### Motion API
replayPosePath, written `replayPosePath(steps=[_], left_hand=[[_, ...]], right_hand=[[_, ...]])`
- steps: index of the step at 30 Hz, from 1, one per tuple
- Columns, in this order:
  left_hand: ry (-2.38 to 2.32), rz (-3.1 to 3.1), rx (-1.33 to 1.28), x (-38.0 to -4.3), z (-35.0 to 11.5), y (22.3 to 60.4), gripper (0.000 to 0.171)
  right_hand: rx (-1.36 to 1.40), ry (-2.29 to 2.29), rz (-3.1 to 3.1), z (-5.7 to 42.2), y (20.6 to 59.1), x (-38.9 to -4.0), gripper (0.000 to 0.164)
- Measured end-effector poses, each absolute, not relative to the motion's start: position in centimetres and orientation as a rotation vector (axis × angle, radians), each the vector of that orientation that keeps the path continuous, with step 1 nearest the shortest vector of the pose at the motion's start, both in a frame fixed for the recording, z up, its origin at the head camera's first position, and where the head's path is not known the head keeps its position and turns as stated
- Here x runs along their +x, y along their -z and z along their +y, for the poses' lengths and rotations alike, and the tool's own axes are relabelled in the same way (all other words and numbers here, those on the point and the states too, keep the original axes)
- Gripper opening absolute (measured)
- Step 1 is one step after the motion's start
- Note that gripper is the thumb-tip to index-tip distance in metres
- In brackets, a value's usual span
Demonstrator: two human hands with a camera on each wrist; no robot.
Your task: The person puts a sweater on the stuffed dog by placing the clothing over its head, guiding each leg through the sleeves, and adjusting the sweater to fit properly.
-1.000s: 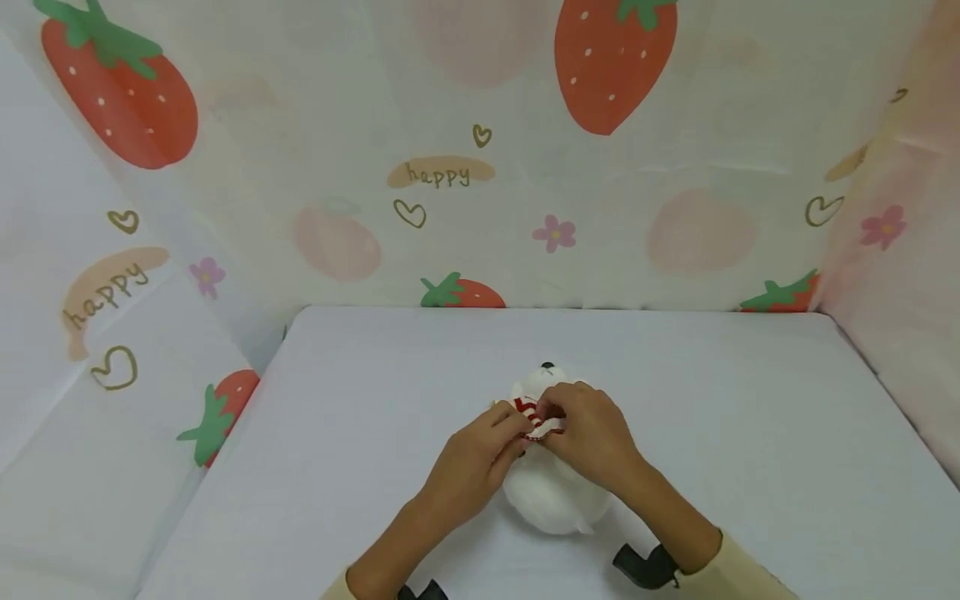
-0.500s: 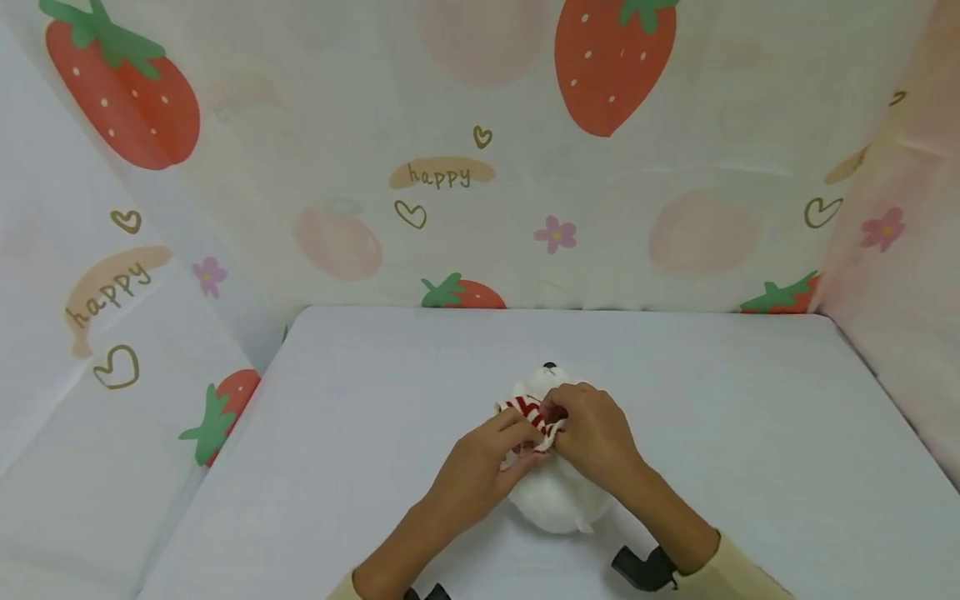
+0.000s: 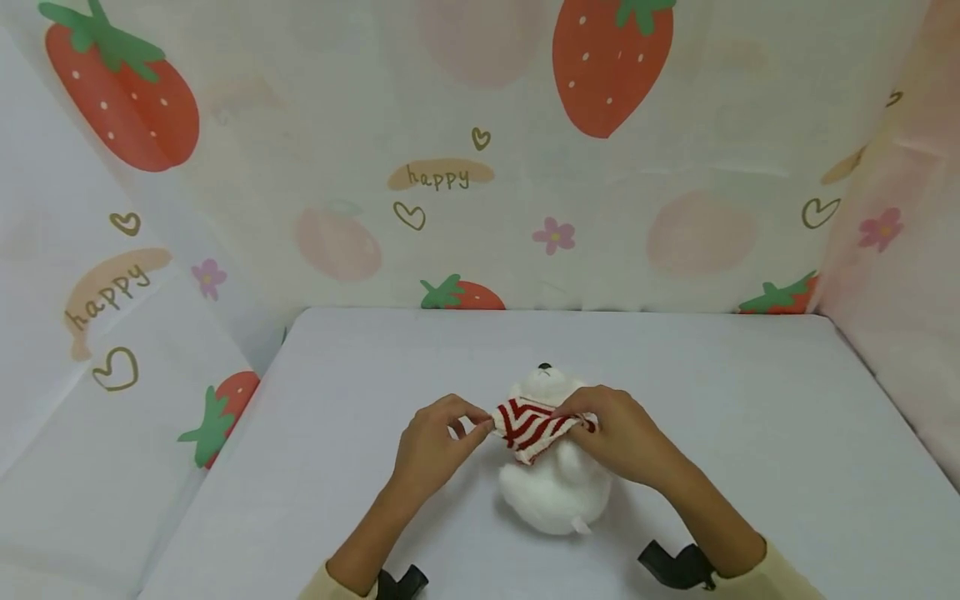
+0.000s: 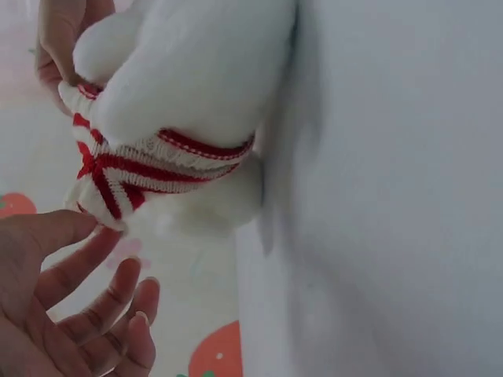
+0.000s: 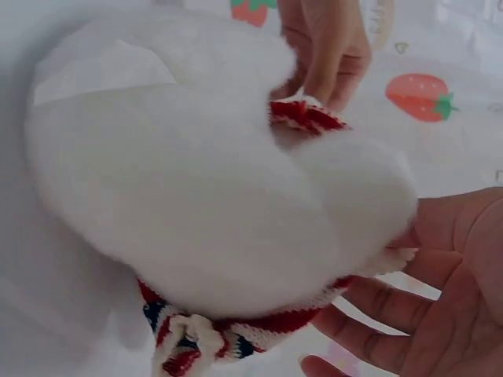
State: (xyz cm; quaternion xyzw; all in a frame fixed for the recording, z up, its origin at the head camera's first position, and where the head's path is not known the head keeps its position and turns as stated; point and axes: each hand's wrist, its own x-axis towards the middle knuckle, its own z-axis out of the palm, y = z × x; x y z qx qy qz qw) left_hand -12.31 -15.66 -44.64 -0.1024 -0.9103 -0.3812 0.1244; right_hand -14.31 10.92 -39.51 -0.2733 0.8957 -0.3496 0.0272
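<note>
A white plush bear [image 3: 555, 500] with a black nose lies on its back on the table, head away from me. Around its neck is a red-and-white striped knitted scarf [image 3: 528, 427]. Thumb and index finger of my left hand [image 3: 438, 446] pinch the scarf's left corner, its other fingers loosely bent in the left wrist view. My right hand [image 3: 622, 437] pinches the scarf's right part near the bear's paw, partly covering it. In the right wrist view, a knotted or gathered bit of knit [image 5: 192, 338] shows at the scarf's edge. The cloth lies spread between both hands.
The white-covered table [image 3: 337, 375] extends around the bear. A strawberry-print curtain [image 3: 480, 233] stands behind it and along both sides. Black wrist mounts [image 3: 675, 567] sit beneath the forearms. A white tag [image 3: 580, 525] sticks out from the bear's lower end.
My left hand has moved left from the bear's chest to the scarf's corner. My right hand has shifted slightly right. The bunched scarf is now spread flat, its stripes showing.
</note>
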Motion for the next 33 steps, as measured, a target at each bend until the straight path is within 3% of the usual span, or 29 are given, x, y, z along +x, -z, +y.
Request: replayPosePath(steps=[6, 11, 15, 33], left_hand=[[1.144, -2.69, -0.301, -12.6, -15.5, 44.2, 0.007], [1.172, -2.686, -0.326, -12.7, -15.4, 43.9, 0.008], [1.158, -2.713, -0.339, -12.8, -15.4, 43.8, 0.008], [1.117, -2.829, -0.478, -13.9, -14.6, 43.4, 0.036]], right_hand=[[-0.815, 1.164, 2.616, 11.7, 38.4, -14.6, 0.038], [-0.685, 1.281, 2.58, 11.3, 38.0, -14.8, 0.026], [-0.745, 1.218, 2.664, 10.5, 38.4, -14.9, 0.02], [-0.812, 1.146, 2.659, 7.9, 40.4, -15.6, 0.018]])
